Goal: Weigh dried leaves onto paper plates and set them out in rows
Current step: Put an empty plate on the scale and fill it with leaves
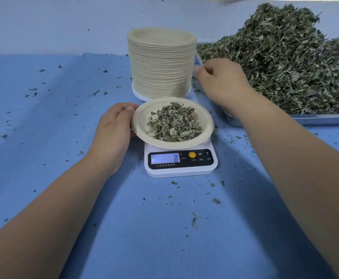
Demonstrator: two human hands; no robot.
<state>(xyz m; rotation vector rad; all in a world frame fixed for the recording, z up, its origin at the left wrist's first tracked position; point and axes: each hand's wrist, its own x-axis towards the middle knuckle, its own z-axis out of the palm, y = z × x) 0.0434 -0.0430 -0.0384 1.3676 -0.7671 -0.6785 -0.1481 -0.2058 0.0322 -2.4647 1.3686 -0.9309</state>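
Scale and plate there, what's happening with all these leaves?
A person is portioning dried leaves. A paper plate holding a small heap sits on the white kitchen scale, whose display shows 8. The left hand grips the plate's rim; the right hand hovers between the plate stack and the leaf pile.
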